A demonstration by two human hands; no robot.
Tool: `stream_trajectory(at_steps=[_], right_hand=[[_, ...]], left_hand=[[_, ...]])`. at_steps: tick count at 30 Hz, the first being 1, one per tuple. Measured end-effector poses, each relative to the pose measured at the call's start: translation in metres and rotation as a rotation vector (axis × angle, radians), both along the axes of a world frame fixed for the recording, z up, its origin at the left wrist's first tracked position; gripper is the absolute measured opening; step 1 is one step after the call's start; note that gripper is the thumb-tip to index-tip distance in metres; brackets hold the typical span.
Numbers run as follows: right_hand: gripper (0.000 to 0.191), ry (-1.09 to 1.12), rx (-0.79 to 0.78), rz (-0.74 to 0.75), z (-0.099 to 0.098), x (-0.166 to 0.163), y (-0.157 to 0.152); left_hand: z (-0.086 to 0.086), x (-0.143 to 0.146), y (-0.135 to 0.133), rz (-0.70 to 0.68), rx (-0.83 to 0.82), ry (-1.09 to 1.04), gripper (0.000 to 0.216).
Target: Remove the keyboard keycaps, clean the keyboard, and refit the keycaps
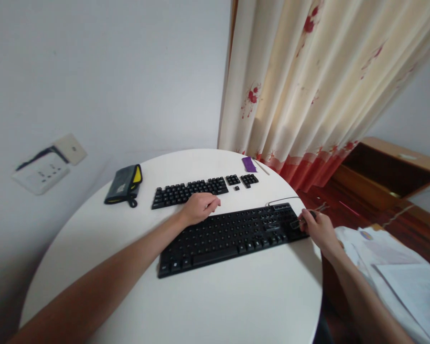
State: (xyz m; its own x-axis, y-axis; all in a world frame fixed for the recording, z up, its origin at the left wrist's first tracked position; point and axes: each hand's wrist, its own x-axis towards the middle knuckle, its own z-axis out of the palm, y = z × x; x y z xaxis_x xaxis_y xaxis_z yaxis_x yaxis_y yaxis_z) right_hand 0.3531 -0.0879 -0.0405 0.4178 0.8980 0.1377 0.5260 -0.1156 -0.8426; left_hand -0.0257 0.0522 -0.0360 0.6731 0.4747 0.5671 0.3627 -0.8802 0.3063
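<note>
A black keyboard (232, 236) lies across the round white table (208, 306). Behind it, removed black keycaps (186, 192) are laid out in rows, with smaller groups of keycaps (249, 180) to the right. My left hand (199, 208) rests between the keycap rows and the keyboard's back edge, its fingers curled in a pinch on something too small to make out. My right hand (317, 228) is at the keyboard's right end, closed on a thin wire tool (299, 222) that touches the keys there.
A grey and yellow pouch (124, 184) lies at the table's back left. A purple item (249, 164) and a thin stick (262, 167) sit near the floral curtain (308, 91). A wall socket (45, 172) is at left. White papers (390, 267) lie at right.
</note>
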Motion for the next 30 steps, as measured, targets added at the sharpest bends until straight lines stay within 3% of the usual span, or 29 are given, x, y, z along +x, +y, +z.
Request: stream_trajectory(at_steps=[5,10,13,18,22,25,30], right_hand=[[0.042,-0.053,0.122,0.046,0.035,-0.039,0.009],[0.039,-0.016,0.2,0.24,0.066,-0.104,0.042],[0.035,0.001,0.233,0.373,0.075,-0.142,0.065],[0.03,0.012,0.271,0.538,0.065,-0.179,0.084],[0.029,-0.062,0.285,0.607,0.046,-0.182,0.08],[0.027,-0.116,0.306,0.628,0.035,-0.178,0.075],[0.034,0.13,0.263,0.572,0.023,-0.183,0.074]], left_hand=[[0.002,0.001,-0.001,-0.003,-0.009,-0.007,0.036],[0.002,0.0,-0.001,0.024,-0.07,-0.025,0.026],[0.001,-0.001,-0.001,0.015,-0.137,-0.035,0.035],[0.001,-0.002,-0.001,-0.018,-0.174,-0.108,0.051],[0.004,0.001,-0.002,-0.021,-0.161,-0.087,0.027],[0.004,0.003,-0.002,-0.05,-0.159,-0.065,0.022],[0.003,0.003,-0.001,-0.065,-0.143,-0.048,0.023]])
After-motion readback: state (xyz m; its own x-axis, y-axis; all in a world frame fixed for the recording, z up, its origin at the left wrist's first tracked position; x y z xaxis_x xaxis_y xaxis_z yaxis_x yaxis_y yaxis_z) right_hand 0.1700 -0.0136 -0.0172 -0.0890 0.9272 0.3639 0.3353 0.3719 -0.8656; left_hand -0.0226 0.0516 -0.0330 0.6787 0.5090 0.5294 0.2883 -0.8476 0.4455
